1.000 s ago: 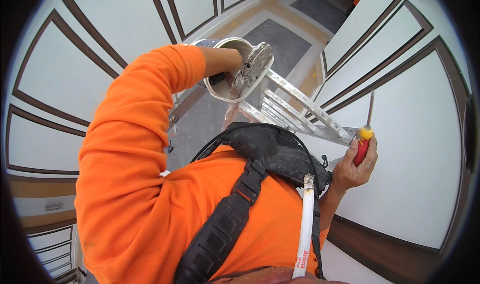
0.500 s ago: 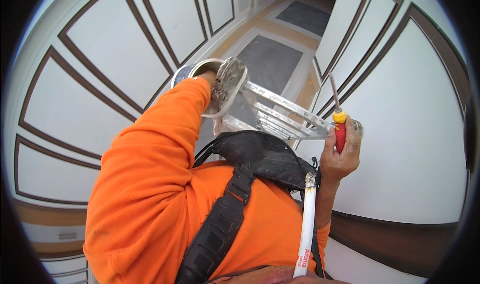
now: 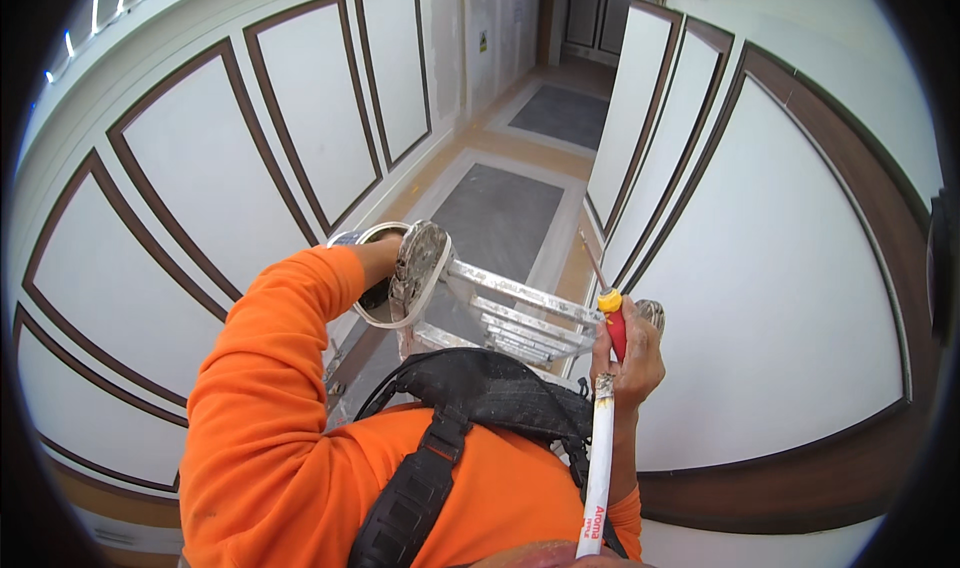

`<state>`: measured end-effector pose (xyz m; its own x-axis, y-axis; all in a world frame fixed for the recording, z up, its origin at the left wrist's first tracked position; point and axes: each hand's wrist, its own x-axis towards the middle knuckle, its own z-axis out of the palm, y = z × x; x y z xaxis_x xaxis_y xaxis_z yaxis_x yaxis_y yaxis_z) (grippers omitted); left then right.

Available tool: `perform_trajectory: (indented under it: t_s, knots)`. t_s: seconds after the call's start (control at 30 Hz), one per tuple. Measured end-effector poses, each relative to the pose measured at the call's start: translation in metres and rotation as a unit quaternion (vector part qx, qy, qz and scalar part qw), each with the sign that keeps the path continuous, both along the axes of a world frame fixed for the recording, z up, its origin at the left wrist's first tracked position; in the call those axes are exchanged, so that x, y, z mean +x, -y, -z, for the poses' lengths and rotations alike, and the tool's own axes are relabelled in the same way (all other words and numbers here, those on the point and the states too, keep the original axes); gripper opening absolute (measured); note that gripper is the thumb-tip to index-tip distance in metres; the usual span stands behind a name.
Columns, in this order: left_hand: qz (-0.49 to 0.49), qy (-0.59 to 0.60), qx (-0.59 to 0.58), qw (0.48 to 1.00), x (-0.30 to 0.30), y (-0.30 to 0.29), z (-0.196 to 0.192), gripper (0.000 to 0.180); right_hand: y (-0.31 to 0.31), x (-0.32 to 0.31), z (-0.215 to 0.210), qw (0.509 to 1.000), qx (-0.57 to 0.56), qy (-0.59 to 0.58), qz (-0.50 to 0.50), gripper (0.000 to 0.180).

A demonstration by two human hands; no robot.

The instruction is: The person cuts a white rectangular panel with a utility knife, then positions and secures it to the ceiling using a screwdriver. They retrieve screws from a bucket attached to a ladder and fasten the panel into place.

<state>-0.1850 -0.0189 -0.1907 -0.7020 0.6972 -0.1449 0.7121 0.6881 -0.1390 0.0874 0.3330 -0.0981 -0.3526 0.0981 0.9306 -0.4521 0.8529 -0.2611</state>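
My right hand (image 3: pixel 638 360) is wrapped round the red and yellow handle of a screwdriver (image 3: pixel 611 313). Its metal shaft points up and away, beside the right-hand wall panels. On the left, my left hand (image 3: pixel 382 256) reaches down into an open bucket (image 3: pixel 372 317) with a pale rim, and its fingers are hidden inside. The bucket sits against the left top end of a paint-splashed aluminium stepladder (image 3: pixel 520 288). Below the ladder's top, a black bag with straps (image 3: pixel 490 388) lies across my orange-sleeved chest.
White panels with dark brown frames line the left wall (image 3: pixel 290 98) and the right wall (image 3: pixel 770 268). Beyond the ladder, a corridor floor with grey sheets (image 3: pixel 500 213) and taped edges runs away. A cigarette (image 3: pixel 598 458) with an ashy tip juts up from the lower edge.
The view has tilted up, so more of the corridor shows. In the picture, the bucket, ladder and both hands sit lower and further left. The right hand keeps hold of the screwdriver.
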Motion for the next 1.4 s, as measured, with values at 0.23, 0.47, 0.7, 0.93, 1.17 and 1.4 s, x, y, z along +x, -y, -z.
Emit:
perform_trajectory:
  t_s: [0.23,0.47,0.7,0.93,1.17,1.4]
  knots:
    - [0.002,0.041,0.006,0.999,0.03,0.017,-0.055,0.025,-0.005,-0.005,0.01,0.998,-0.054,-0.008,-0.022,0.04]
    - [-0.105,0.051,-0.13,0.985,0.075,0.016,-0.164,0.025,-0.006,0.004,0.01,0.996,-0.072,-0.038,-0.035,0.04]
    - [-0.065,0.095,0.223,0.968,0.097,0.033,-0.264,0.013,0.014,0.007,-0.026,0.977,-0.177,0.082,-0.086,0.039]
    - [0.083,0.246,0.528,0.808,0.095,-0.052,-0.323,0.009,0.04,0.017,-0.098,0.966,-0.193,0.091,-0.143,0.042]
    - [0.209,0.315,0.558,0.738,0.084,-0.12,-0.362,0.025,0.03,0.031,-0.138,0.992,-0.119,0.018,-0.033,0.039]
    - [0.275,0.409,0.546,0.677,0.084,-0.162,-0.376,0.021,0.021,0.046,-0.152,0.993,-0.11,-0.025,0.018,0.039]
